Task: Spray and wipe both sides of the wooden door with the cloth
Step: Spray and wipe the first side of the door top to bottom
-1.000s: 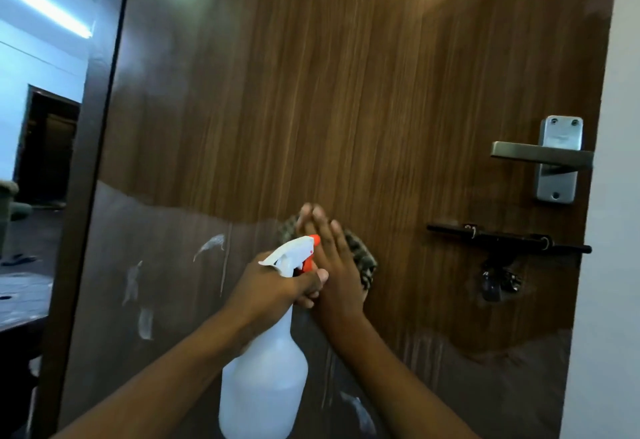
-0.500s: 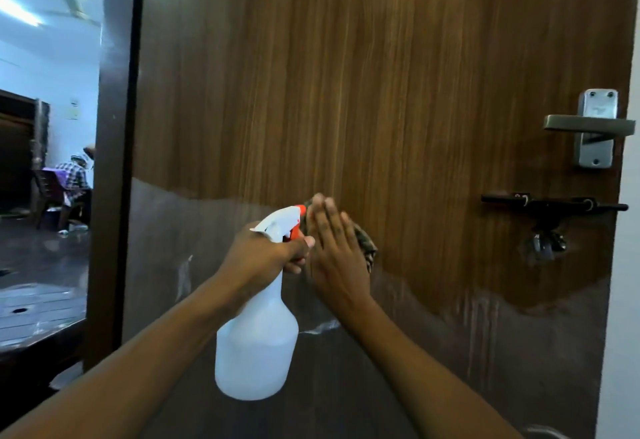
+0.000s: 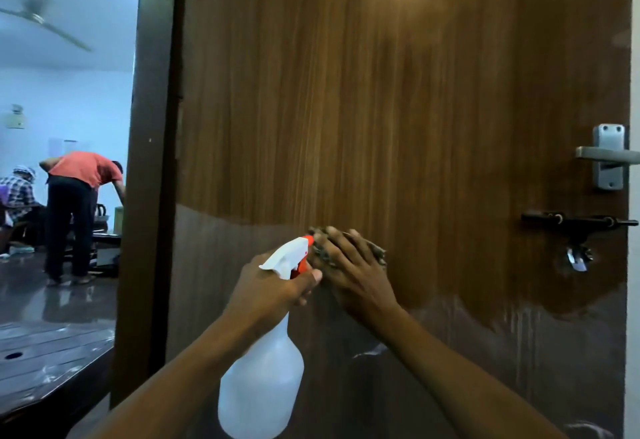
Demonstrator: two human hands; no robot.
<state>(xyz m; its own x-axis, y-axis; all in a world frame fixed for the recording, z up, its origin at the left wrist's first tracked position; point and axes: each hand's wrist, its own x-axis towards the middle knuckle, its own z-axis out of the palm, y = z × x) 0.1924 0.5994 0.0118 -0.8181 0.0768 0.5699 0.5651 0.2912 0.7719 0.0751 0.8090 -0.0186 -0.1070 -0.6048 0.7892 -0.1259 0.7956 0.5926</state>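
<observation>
The door (image 3: 381, 92) fills most of the view, its wood grain running vertically. The right hand (image 3: 353, 276) lies flat against it at about mid-height, fingers straight and close together, pointing up and slightly left. It presses the cloth (image 3: 380, 253) onto the wood. The cloth is a dark, mottled wad, mostly hidden under the palm and fingers, with its edges showing past the fingertips and on the right side of the hand.

Just left of it, the left hand (image 3: 273, 295) grips the bottle (image 3: 263, 390) by the neck, fingers curled round it under the white spray head. The orange nozzle points at the cloth and nearly touches the right hand's fingers. The translucent white body hangs below the fist, in front of the door.

Above the hands the door is warm brown. Below a wavy line at cloth height it looks duller and greyer, with pale streaks.

Near the door's right edge are a metal handle (image 3: 606, 155) and, under it, a dark bolt (image 3: 575, 222), both well apart from the hands. Left of the dark frame (image 3: 152, 161) a room opens, with a ceiling fan (image 3: 34, 12) and a bending person (image 3: 83, 203) in an orange shirt.
</observation>
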